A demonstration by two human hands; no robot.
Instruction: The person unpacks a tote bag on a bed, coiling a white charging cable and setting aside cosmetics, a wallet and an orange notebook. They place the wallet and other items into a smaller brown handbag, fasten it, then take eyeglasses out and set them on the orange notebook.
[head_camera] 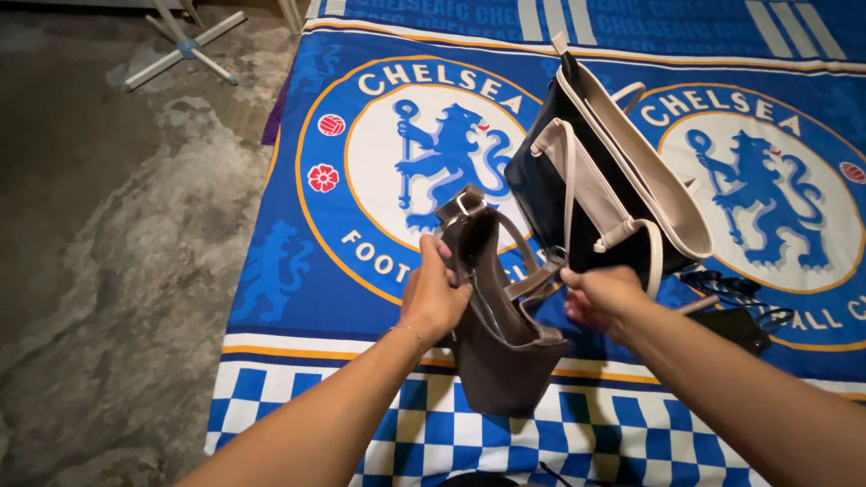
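Left hand [435, 293] clenched on the open rim of a small taupe-brown leather handbag [501, 338], lifted above a blue bedsheet with round crests and checkered border [298, 271]; right hand [600, 296] gripping the bag's strap side; just behind, touching, a navy tote with cream trim and handles [595, 180]; near right, a black pouch [744, 325]

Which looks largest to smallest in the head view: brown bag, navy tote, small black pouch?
1. Navy tote with cream trim and handles.
2. Brown leather-look shoulder bag, held nearer the camera, so the gap is unsure.
3. Small black pouch, partly hidden.
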